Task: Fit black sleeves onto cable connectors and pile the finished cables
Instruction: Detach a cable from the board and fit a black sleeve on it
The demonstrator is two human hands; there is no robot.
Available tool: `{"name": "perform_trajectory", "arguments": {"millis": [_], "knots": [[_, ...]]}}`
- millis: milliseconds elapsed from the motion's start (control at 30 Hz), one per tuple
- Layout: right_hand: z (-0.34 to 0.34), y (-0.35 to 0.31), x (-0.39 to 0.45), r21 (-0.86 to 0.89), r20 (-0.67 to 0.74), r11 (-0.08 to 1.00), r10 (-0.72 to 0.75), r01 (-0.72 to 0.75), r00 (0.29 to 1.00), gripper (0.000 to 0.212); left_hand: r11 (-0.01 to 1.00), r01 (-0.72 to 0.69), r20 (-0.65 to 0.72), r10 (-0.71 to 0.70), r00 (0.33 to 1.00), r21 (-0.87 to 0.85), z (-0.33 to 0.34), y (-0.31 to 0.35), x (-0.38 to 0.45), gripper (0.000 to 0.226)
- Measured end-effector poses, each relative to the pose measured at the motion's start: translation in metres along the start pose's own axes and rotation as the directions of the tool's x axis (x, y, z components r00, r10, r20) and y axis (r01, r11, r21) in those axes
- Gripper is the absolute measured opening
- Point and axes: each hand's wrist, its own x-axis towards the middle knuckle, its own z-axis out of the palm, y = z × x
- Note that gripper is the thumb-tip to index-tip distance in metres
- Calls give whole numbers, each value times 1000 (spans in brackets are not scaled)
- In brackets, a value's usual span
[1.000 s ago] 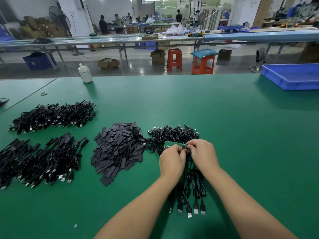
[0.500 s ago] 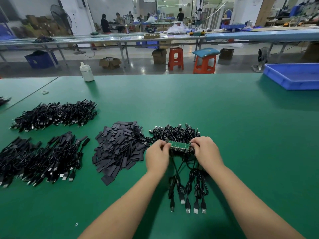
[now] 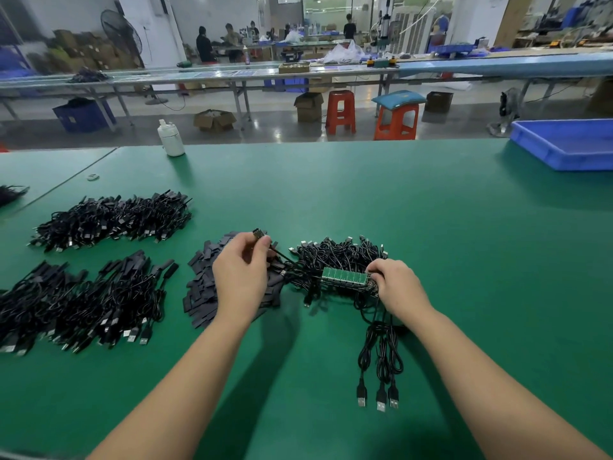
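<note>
My left hand hovers over the heap of flat black sleeves and pinches a small connector board whose black cable trails right toward the tangle of unsleeved cables. My right hand grips the right end of a green strip of joined connector boards. Three black cables with USB plugs hang down from that strip toward me.
Two piles of finished cables lie at the left, one further back and one nearer. A white bottle stands at the table's far edge. A blue tray sits at the far right on the green table.
My left hand has broken one connector board off the green strip and carried it up and to the left over the sleeves. My right hand still holds the strip.
</note>
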Motion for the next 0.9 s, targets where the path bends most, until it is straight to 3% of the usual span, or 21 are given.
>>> {"name": "perform_trajectory", "arguments": {"millis": [100,233,333,467,600,800,900], "knots": [[-1,-1,-3,-27,1,1000,-12,12,1000,25,992,85,89,-77,993,-92,1,3,-1,18],[2,-16,-13,-197,-81,943,-289,269,954,45,965,146,273,-83,958,-219,11,14,-11,17],[13,-35,-22,-274,38,857,-443,435,896,36,927,192,318,-85,944,-322,20,25,-15,17],[21,-43,-27,-326,160,818,-446,474,880,24,914,196,333,-72,940,-355,29,24,-15,19],[17,-40,-33,-260,96,840,-469,477,878,18,948,157,338,-56,939,-278,35,10,-18,29],[13,-32,-39,-103,159,907,-391,409,906,23,987,-78,371,21,928,138,53,-10,-36,16],[13,-29,-43,-69,136,912,-393,405,909,23,977,-69,322,0,947,203,59,-12,-36,16]]}}
